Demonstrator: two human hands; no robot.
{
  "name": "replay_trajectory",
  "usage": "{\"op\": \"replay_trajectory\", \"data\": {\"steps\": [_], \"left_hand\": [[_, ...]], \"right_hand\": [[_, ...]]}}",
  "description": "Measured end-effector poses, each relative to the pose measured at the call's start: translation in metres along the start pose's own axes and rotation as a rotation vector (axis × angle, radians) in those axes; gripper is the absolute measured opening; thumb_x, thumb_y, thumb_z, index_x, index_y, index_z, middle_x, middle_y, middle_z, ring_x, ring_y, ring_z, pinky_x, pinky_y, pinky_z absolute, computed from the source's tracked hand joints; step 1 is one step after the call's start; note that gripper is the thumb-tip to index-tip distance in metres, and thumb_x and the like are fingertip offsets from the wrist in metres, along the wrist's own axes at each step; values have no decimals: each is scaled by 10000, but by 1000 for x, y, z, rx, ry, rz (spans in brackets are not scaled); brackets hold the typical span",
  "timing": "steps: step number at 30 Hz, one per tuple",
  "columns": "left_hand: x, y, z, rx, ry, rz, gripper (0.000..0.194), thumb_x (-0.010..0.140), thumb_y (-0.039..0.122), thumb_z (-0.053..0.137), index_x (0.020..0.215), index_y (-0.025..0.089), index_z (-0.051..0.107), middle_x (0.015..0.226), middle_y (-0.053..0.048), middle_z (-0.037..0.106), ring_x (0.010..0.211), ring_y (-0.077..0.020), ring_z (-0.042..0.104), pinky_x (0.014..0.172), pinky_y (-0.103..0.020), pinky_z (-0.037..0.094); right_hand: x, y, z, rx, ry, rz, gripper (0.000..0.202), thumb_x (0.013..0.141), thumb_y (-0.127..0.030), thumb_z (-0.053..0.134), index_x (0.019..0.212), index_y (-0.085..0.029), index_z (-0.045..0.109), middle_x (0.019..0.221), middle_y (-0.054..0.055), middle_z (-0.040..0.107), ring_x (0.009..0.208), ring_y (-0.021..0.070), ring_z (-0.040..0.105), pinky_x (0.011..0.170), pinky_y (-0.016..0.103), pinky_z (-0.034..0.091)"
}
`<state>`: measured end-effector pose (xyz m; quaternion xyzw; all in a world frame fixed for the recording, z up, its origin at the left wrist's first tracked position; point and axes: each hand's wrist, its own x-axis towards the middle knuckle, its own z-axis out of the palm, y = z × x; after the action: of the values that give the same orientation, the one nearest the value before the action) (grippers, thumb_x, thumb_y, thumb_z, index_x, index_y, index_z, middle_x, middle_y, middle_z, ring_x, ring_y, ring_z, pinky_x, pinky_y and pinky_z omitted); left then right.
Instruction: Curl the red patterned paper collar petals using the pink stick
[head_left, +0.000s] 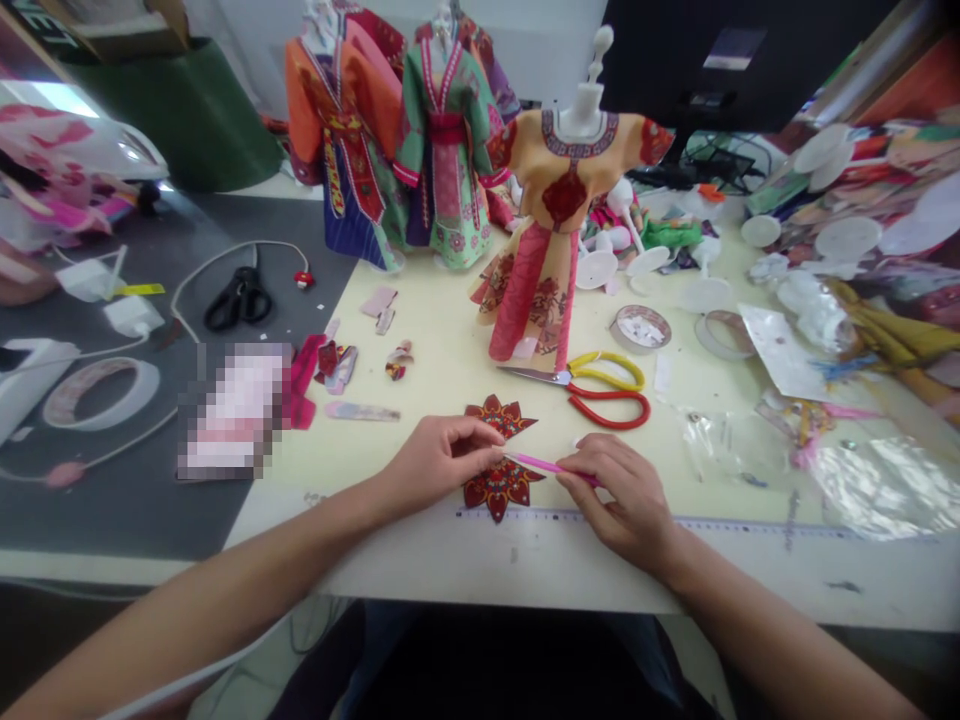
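At the left side of the tabletop (420, 560), black scissors (238, 298) lie on the grey part. For good handling, I judge that the left fingertips should be steady and the pink tool (536, 462) should meet them lightly, with the red patterned piece (496, 495) flat. The left hand (424, 465) has thumb and forefinger nearly closed at the tool's pale tip, over the piece; I cannot tell if they grip something small. The piece lies near the middle of the front edge, beside the printed ruler (712, 525). The right hand (626, 500) is curled, gripping the tool in its fingers. Yellow-and-red scissors (609, 415) lie behind it.
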<state>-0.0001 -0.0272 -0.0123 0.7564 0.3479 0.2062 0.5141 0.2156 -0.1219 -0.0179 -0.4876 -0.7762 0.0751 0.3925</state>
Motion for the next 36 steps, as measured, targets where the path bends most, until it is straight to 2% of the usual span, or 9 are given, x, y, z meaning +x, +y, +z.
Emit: {"op": "replay_trajectory", "data": {"steps": [4,7,13,17,22,25,31,34,36], "left_hand": [[-1,2,0,24,-4,113,145,802,246,584,818,143,685,689,-24,639,580,-86,537,522,-185,408],[-2,5,-1,65,25,138,131,789,240,601,765,134,675,658,-25,622,559,-82,518,508,-186,397],[-2,7,-5,-83,-29,6,148,765,258,625,728,118,654,623,-19,609,513,-64,468,460,-173,361],[-2,3,-5,-200,-80,-81,170,784,280,594,738,118,623,570,16,533,480,-56,417,438,-174,324],[-4,8,-3,-13,-17,73,126,799,207,551,709,132,598,630,13,530,556,-71,445,508,-188,346],[-5,11,-5,38,-18,147,142,820,189,515,704,140,579,651,15,524,589,-76,456,551,-197,363],[0,1,-16,-29,100,88,210,857,266,474,691,143,513,646,26,488,583,-77,450,563,-202,377],[2,-1,-15,39,79,88,315,902,303,405,659,140,520,607,29,484,561,-73,447,558,-196,377],[1,0,-10,118,59,148,283,899,310,434,723,139,575,643,18,534,587,-77,477,579,-195,391]], "right_hand": [[1,0,0,4,-13,5,100,785,-108,558,855,-176,581,688,31,586,679,161,551,631,318,462],[1,0,0,6,-13,16,88,789,-121,555,846,-181,585,690,32,597,683,165,564,632,318,463],[1,1,1,31,-3,15,129,784,-100,566,878,-189,569,733,39,607,701,165,568,633,319,468],[1,1,1,22,-10,-3,137,778,-87,571,879,-179,561,737,45,601,716,170,561,643,324,466],[1,1,1,-8,-50,-2,78,814,-109,523,824,-174,563,694,42,589,680,165,550,624,317,455],[2,1,0,-12,-63,8,84,827,-113,506,797,-173,556,684,44,591,661,162,544,610,311,448],[2,4,-3,-8,-6,73,76,822,-120,523,786,-177,558,694,39,600,654,152,551,598,291,445],[2,4,-2,1,-4,72,75,821,-119,525,792,-181,556,696,36,603,656,150,549,601,291,446],[2,3,-1,4,-13,53,76,817,-111,529,802,-181,556,691,35,603,655,150,545,602,293,446]]}}
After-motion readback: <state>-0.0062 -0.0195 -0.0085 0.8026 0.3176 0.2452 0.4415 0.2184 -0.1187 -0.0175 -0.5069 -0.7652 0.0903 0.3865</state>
